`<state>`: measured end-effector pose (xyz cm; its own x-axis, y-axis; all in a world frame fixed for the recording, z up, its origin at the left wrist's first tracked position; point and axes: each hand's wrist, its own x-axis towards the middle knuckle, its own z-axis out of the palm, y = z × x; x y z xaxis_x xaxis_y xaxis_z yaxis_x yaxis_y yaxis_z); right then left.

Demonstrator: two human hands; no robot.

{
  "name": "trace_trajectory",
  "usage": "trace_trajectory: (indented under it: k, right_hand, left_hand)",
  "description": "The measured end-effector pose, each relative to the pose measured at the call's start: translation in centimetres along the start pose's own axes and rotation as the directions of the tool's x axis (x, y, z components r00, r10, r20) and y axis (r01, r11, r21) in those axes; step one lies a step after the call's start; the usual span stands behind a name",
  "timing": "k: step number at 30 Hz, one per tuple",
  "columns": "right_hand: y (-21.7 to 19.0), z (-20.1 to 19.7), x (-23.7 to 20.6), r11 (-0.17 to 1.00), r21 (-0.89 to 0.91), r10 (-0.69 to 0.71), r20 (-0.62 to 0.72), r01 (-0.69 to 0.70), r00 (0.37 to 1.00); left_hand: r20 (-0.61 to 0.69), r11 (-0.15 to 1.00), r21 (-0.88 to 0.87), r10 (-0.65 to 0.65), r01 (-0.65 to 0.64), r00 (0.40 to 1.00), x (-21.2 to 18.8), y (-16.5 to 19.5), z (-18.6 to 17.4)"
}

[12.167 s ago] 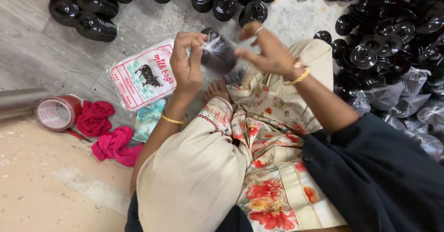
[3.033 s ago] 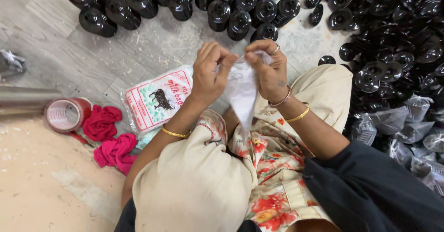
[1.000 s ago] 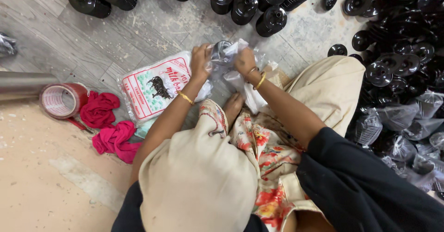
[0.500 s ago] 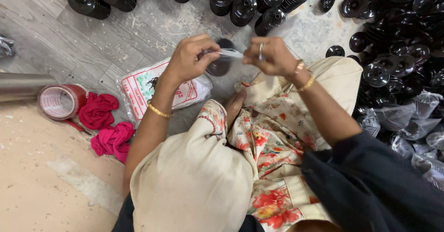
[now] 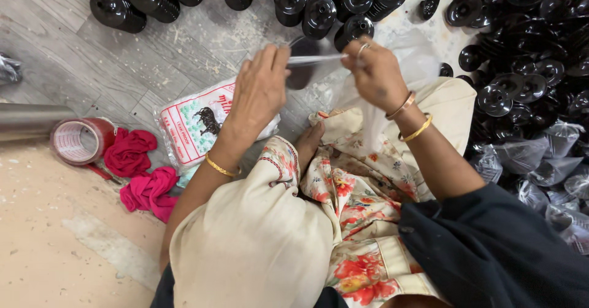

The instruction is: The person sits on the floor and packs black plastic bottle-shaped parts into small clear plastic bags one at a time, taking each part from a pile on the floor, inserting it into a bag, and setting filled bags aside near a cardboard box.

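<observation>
I sit on the floor with knees bent. My left hand (image 5: 261, 90) and my right hand (image 5: 375, 73) each pinch one side of a clear plastic bag (image 5: 319, 59), pulled taut between them above the floor. A black round part (image 5: 302, 69) sits inside the bag, partly hidden behind my left fingers. More clear plastic (image 5: 371, 121) hangs below my right hand over my lap. Gold bangles circle both wrists.
Several black round parts (image 5: 319, 10) lie along the top, with a larger pile (image 5: 527, 50) at right. Bagged parts (image 5: 540, 161) sit lower right. A white printed packet (image 5: 199, 124), a red tape roll (image 5: 76, 141), pink cloths (image 5: 138, 173) and a metal tube (image 5: 30, 121) lie at left.
Over the last second my hands rose and spread apart, stretching the bag's top between them. Earlier they worked close together on the plastic near my lap.
</observation>
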<state>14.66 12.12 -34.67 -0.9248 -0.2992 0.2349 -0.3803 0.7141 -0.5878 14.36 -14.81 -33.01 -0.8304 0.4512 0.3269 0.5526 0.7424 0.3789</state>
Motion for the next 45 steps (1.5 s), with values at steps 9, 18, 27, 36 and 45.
trace_trajectory:
  k: [9,18,27,36,45]
  right_hand:
    - [1.5,4.0,-1.4,-0.180,0.818,0.116,0.569,-0.546,0.814]
    - [-1.4,0.7,-1.2,0.023,0.775,0.061,0.629,-0.631,0.775]
    - [-4.2,-1.0,-0.5,0.859,0.507,-0.111,0.306,-0.063,0.946]
    - [-6.2,-2.0,-0.6,0.827,0.551,-0.017,0.222,-0.111,0.975]
    - [-6.8,-1.8,-0.6,0.884,0.418,0.172,0.130,-0.211,0.977]
  left_hand:
    - [-0.010,0.756,-0.330,0.595,-0.565,0.803,1.0,4.0,0.6]
    - [-0.034,0.696,-0.583,0.495,-0.420,0.868,2.0,1.8,-1.6]
    - [0.017,0.708,-0.706,0.042,-0.018,0.999,1.0,1.9,0.3]
    - [-0.192,0.615,-0.777,-0.025,-0.136,0.981,0.3,1.9,2.0]
    - [-0.308,0.845,-0.363,0.290,-0.394,0.906,0.6,2.3,1.6]
